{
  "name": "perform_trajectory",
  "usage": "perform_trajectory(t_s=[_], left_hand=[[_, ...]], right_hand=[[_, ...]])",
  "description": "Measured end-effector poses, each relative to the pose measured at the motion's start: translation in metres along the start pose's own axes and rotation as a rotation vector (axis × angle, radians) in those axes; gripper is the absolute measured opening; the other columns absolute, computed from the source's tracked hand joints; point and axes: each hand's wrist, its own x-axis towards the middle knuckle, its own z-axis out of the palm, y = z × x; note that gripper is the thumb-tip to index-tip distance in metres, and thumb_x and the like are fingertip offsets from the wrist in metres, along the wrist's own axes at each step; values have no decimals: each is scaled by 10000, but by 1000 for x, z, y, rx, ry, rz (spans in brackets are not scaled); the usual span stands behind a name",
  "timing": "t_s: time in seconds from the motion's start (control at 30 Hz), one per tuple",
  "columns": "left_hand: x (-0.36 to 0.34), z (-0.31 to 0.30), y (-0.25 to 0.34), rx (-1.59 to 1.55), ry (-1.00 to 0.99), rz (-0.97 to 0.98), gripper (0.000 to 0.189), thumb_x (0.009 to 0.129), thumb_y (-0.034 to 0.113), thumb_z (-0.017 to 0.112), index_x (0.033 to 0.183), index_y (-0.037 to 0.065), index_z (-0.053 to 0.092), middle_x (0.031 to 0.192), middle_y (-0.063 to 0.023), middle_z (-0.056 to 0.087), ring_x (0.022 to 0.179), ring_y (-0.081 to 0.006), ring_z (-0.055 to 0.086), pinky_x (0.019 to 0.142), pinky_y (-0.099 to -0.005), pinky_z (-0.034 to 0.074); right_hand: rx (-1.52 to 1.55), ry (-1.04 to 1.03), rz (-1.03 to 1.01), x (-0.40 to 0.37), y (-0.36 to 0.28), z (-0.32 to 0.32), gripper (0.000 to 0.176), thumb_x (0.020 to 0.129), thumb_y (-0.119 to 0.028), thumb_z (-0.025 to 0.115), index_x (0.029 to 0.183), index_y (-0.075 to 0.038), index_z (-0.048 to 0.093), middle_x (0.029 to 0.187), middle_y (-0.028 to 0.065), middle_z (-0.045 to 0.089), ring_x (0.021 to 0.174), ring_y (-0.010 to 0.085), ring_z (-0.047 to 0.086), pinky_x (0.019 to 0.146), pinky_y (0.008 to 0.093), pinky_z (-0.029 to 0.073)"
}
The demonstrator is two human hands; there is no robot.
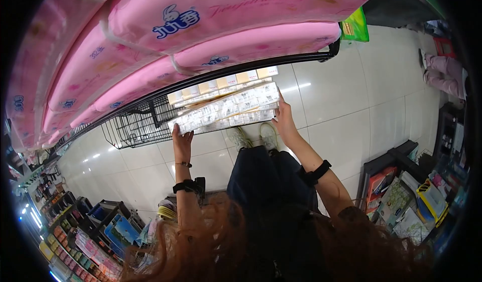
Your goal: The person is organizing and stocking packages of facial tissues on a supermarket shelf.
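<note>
A long white plastic-wrapped pack (226, 106) is held level between my two hands. My left hand (183, 137) grips its left end from the near side, with the thumb on top. At the right end, my right hand (284, 115) holds the pack with fingers wrapped round its corner. Just beyond the pack, a row of cream and white boxes (226, 83) stands on the lower part of a black wire rack (138, 124). The undersides of both hands are hidden.
Large pink tissue packs (201, 16) fill the upper shelf above my hands. A green bag (355, 27) is at its right end. Stocked shelves (88, 232) are at lower left, a bin of goods (401, 196) at lower right. A person's legs (444, 74) show at far right.
</note>
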Motion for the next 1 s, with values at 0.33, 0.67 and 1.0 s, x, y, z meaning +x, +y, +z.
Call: perform_trajectory(t_s=[0.33,0.67,1.0], left_hand=[[-39,-21,-24,-26,-153,-33,508,897,354,459,1281,39,354,1301,-86,405,1219,-220,370,1047,-389,282],[-5,-12,-27,-84,-71,-75,379,877,184,509,1179,-32,435,1190,-105,468,1101,-196,466,974,-316,376],[7,-7,-42,-64,121,-22,475,908,292,467,1319,91,339,1320,-80,370,1159,-207,417,952,-322,365]], right_hand=[[-251,134,23,-44,30,-25,628,895,-284,532,1350,12,216,1265,140,398,1132,178,425,957,298,333],[-236,143,14,-11,53,-36,539,881,-215,562,1288,28,306,1185,123,473,1046,161,505,890,273,393],[-222,170,-2,-10,42,-24,781,843,-113,587,1399,-41,43,1299,152,352,1091,191,482,921,292,389]])
